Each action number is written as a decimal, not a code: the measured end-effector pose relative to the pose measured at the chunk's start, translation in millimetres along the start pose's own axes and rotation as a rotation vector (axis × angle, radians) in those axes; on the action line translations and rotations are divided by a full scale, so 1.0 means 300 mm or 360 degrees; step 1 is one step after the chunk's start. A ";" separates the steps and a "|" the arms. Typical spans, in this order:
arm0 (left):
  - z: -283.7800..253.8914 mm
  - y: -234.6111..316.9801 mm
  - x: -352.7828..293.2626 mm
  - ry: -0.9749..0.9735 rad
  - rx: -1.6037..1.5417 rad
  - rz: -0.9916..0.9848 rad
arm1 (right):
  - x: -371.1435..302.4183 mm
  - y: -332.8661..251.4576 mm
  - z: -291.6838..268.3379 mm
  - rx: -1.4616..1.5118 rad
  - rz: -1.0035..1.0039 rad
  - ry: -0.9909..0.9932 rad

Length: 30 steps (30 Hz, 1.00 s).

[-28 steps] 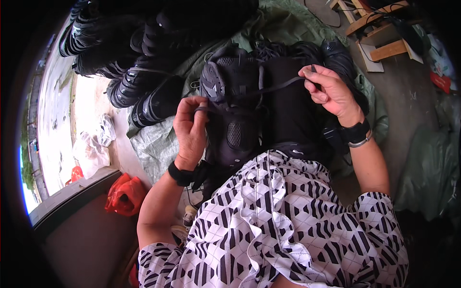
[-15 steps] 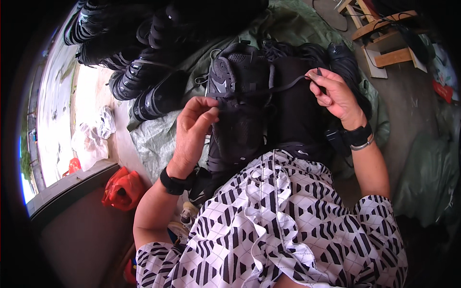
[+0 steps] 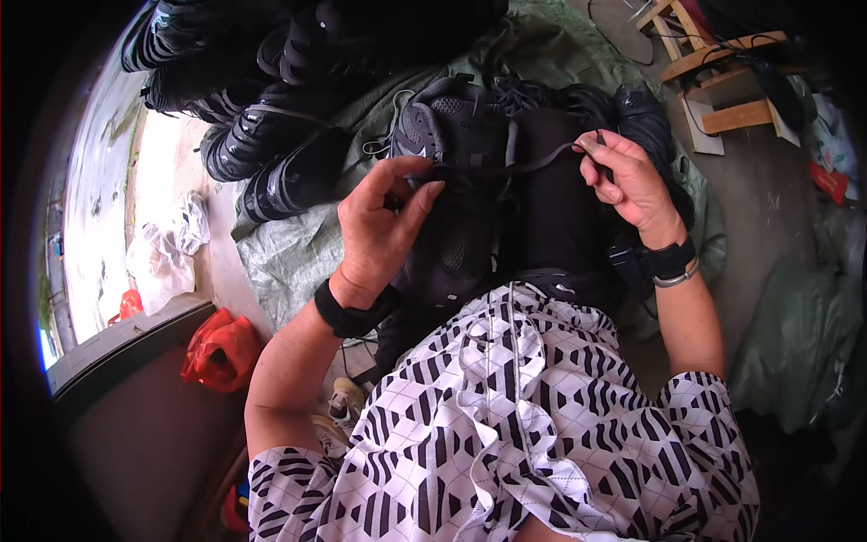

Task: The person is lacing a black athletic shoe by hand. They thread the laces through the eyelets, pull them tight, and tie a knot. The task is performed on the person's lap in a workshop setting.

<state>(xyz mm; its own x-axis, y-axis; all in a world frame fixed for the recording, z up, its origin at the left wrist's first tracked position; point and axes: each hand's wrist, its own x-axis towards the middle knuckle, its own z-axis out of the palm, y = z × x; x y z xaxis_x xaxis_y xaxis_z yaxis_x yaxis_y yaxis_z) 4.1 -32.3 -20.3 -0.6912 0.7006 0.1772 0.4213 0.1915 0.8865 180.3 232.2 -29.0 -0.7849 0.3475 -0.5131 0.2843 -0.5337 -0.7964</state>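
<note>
Sheeting (image 3: 293,275), green and crumpled, spreads over the floor (image 3: 763,203), perhaps so that goods stay clean; black shoes are heaped (image 3: 262,149) along its far left edge. The person's dark lap (image 3: 560,203) serves as a support, seemingly because it sits within easy reach of both hands. One dark shoe (image 3: 468,210) lies along the lap's left side, opening away from the person and toe nearer, which leaves its lacing upward. The hands are well apart. The right hand (image 3: 628,185) pinches a dark lace (image 3: 545,162) above the lap's right side, apparently to hold it out from the shoe. The left hand (image 3: 384,217) is over the shoe's left edge, thumb and forefinger close together; whether they grip the lace cannot be told.
</note>
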 end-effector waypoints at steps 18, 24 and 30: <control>-0.011 -0.018 0.064 -0.0250 0.0054 -0.0114 | 0.004 0.001 -0.027 0.0068 -0.0017 -0.0154; -0.010 -0.084 0.032 0.0006 0.0097 -0.0158 | 0.028 -0.012 -0.176 0.0591 -0.0065 0.0509; -0.072 -0.133 -0.028 -0.0254 -0.0075 -0.0162 | -0.040 -0.013 0.000 -0.0739 -0.0789 0.0552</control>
<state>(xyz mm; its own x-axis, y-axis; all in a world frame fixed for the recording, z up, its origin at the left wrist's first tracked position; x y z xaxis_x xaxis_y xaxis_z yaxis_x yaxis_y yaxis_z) -19.7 -60.7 -48.0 -0.6255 0.7800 0.0191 0.3234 0.2370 0.9161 188.5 230.1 -19.8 -0.6848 0.7253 -0.0707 0.2065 0.1001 -0.9733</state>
